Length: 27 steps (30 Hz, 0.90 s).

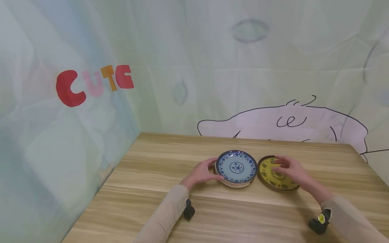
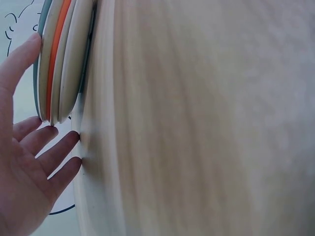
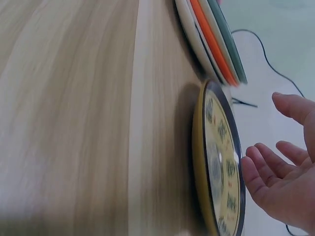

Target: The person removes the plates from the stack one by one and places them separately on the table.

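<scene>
A stack of plates (image 2: 55,73) stands on the table, its top plate (image 1: 237,167) pale blue with a dark blue flower pattern. An orange rim shows among the cream ones below. My left hand (image 1: 202,173) is at the stack's left side, thumb and fingers spread along the rims, with two lower fingers reaching down beside the table surface. To the right of the stack lies a yellow plate (image 1: 270,175) with a dark rim and dark motifs. Over it hovers my right hand (image 1: 293,172), fingers loosely bent and apart, holding nothing; it hides part of the plate.
The wood-grain table (image 1: 146,175) reaches back to a pale printed curtain (image 1: 182,50). On the left curtain, coloured letters (image 1: 71,88) spell CUTE. A dark wrist device (image 1: 189,210) sits under the left sleeve, and another device (image 1: 317,225) under the right one.
</scene>
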Tool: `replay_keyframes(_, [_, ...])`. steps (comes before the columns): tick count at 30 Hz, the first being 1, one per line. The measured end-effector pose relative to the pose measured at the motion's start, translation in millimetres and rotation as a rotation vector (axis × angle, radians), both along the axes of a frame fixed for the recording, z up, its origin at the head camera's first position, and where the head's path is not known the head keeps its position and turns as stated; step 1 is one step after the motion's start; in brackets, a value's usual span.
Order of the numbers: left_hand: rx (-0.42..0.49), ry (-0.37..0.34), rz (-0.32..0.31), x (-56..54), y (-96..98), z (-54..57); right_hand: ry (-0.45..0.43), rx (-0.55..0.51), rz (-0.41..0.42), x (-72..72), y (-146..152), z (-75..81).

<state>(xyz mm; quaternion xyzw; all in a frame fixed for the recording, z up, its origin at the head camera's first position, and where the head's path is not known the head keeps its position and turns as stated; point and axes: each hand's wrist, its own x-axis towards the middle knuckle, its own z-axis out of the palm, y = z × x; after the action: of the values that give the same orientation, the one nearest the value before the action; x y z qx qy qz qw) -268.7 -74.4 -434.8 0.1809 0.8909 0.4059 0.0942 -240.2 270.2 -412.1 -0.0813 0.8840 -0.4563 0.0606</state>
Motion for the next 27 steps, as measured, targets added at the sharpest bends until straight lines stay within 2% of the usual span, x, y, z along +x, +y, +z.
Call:
replay_keyframes(13, [0.013,0.005,-0.003,-1.5,-0.5,-2.6,0.014,-0.044,0.09,-13.8,-36.2,-3.4])
replay_keyframes(21, [0.013,0.005,-0.004,-1.4,-0.9,-2.3,0.015,-0.032,0.1,-18.1,-50.7,-6.8])
replay_keyframes(27, [0.005,0.014,-0.01,-1.1,-0.9,-2.0,-0.006,-0.004,0.078,-19.4,-57.8,-7.2])
